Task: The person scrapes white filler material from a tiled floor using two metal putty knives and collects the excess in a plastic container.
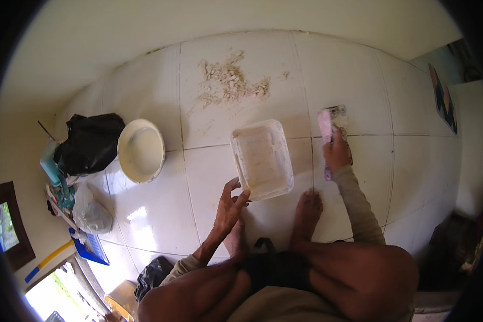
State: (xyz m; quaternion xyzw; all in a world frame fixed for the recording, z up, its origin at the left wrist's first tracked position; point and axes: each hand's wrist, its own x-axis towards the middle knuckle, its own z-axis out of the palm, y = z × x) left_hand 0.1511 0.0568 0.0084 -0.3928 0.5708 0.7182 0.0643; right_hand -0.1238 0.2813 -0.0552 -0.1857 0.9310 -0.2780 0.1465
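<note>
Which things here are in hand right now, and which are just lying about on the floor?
In hand:
- left hand on the corner of the clear plastic tub
- right hand pressing the pink flat tool to the tile

Lying about:
- cream bowl
- black bag
- crumbly debris
- blue tray

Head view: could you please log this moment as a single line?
left hand: grips clear plastic tub corner | right hand: on pink flat tool | white bowl: left | crumbs: floor

The tub (262, 159) sits between the bowl (140, 150) on its left and the scraper (326, 134) on its right.
</note>
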